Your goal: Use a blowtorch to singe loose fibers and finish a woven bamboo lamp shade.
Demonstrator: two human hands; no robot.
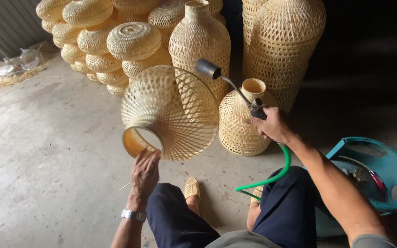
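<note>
A seated person holds a woven bamboo shade (pixel 168 112) tilted on its side above a concrete floor (pixel 47 151), its narrow neck ring turned down toward the left hand (pixel 144 174), whose fingers spread open and prop the ring from below rather than clasp it. The right hand (pixel 272 125) is closed around the handle of a gas torch (pixel 228 85), its dark nozzle poised just over the shade's wide rim; no flame can be made out. A green hose (pixel 276 172) runs from the torch down past the knee toward a teal gas cylinder (pixel 382 172) at the person's right. Behind the shade stand tall bottle-shaped baskets (pixel 201 43) and a heap of rounded ones (pixel 102 36), with a small vase-shaped basket (pixel 242 121) nearest the torch hand. Judging by the torch over this one piece, the work looks to be under way on the shade; which of the stacked pieces are already treated cannot be told.
</note>
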